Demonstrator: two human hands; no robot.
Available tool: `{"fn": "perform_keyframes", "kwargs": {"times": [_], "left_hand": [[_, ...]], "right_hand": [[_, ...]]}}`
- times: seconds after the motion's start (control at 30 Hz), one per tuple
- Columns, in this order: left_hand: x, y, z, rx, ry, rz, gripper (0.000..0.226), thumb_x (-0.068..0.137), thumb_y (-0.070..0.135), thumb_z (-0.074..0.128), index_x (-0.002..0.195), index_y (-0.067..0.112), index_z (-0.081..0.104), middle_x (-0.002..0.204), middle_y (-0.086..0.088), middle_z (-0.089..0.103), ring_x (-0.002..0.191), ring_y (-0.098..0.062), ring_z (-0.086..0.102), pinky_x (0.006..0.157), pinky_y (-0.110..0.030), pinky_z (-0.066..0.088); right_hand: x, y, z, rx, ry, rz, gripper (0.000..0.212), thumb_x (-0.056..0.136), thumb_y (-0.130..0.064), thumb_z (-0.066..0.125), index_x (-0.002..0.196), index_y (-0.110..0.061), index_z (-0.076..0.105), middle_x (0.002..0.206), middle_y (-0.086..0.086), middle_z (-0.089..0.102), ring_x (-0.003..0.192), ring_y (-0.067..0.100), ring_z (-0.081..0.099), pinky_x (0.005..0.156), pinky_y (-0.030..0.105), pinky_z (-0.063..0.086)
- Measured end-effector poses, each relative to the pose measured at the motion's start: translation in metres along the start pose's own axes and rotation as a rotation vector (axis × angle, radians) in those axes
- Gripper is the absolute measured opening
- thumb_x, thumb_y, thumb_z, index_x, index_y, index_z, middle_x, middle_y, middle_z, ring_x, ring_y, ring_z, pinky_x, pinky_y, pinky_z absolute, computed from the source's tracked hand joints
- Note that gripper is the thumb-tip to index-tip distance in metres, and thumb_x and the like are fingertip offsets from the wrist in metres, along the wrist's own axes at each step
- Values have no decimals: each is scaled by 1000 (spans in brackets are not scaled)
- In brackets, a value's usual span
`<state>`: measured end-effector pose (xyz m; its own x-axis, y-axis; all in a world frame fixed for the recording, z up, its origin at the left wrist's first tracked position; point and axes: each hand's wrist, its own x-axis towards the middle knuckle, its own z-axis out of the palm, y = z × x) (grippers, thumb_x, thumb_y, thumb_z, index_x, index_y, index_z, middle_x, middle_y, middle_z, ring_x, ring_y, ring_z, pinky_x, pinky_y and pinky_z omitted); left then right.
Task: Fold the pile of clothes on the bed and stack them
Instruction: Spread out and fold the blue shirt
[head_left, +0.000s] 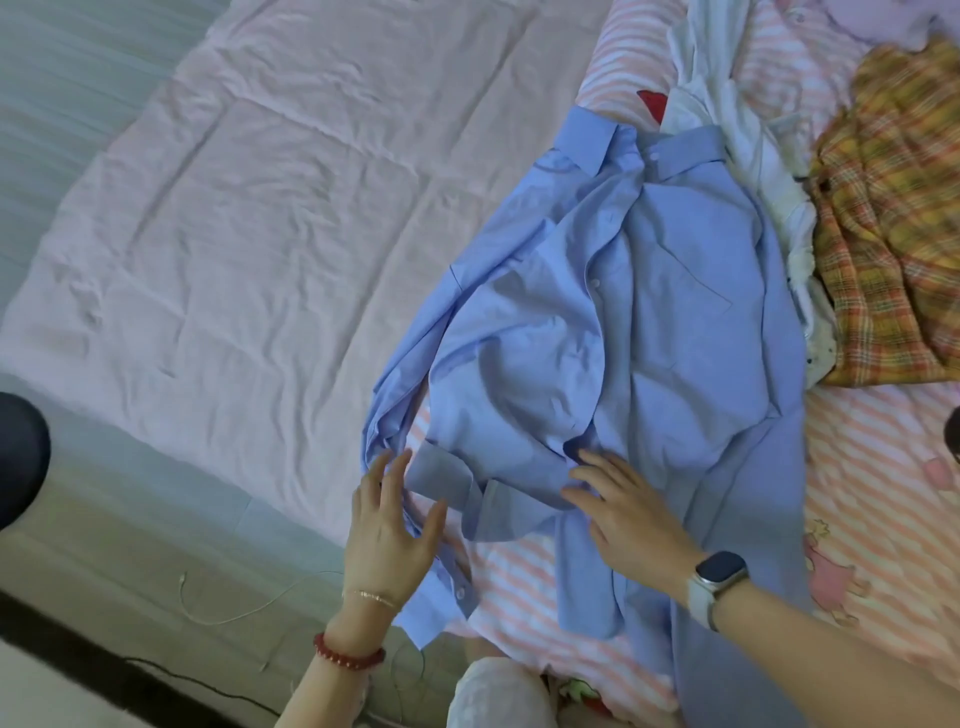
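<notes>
A light blue button-up shirt (639, 312) lies spread and rumpled on the bed, collar toward the far end, one sleeve folded across its lower front. My left hand (387, 530) hovers with straight spread fingers at the sleeve cuff (441, 475) near the bed's edge. My right hand (623, 506), with a watch on its wrist, rests flat with straight fingers on the shirt's lower front. Beyond the shirt at the right lie a white garment (748, 156) and a yellow-orange plaid garment (898, 218), both unfolded.
A pink sheet (249, 208) covers the left of the bed; a pink-and-white striped cover (872, 467) lies under the clothes at the right. The floor (104, 571) with thin cables runs along the near left edge. A dark round object (21, 457) sits at far left.
</notes>
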<state>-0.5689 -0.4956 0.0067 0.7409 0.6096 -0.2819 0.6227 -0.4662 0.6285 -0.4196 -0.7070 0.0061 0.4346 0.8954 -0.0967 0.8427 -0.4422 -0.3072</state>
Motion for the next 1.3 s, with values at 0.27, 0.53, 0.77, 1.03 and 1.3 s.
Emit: {"fn": "perform_keyframes", "kwargs": {"times": [0.27,0.53,0.77,1.03,1.3], "left_hand": [[47,-5,1,62,-155,75,27,78,-4,63,104,4,64,101,-12,62,92,-32,61,78,-29,44],[-24,13,-23,-310,229,-53,15,73,15,53,68,29,52,65,12,60,60,-6,55,58,-9,43],[-70,-1,-24,-205,478,-112,42,75,-6,58,70,31,38,49,7,56,53,-19,53,52,-15,36],[-105,-78,-22,149,42,-397,34,81,7,63,112,14,52,100,-9,63,86,-38,61,66,-39,45],[-101,-47,10,393,-71,-80,64,74,12,72,134,12,48,143,-19,37,126,-40,40,92,-50,42]], "right_hand": [[-2,-41,27,44,-192,110,68,71,-31,71,133,-15,49,123,-4,57,119,19,51,86,28,44],[-3,-55,17,346,64,237,22,75,-1,59,95,-10,61,85,2,62,83,25,57,72,27,28],[-33,-54,-25,399,511,108,21,68,-3,36,82,-17,40,86,-6,41,76,16,43,61,23,35],[-65,-87,28,324,-60,60,28,82,0,56,109,-8,60,120,5,55,102,20,55,74,22,39],[-83,-71,48,67,-222,269,61,77,-25,68,134,-19,48,134,8,45,123,31,45,89,44,43]]}}
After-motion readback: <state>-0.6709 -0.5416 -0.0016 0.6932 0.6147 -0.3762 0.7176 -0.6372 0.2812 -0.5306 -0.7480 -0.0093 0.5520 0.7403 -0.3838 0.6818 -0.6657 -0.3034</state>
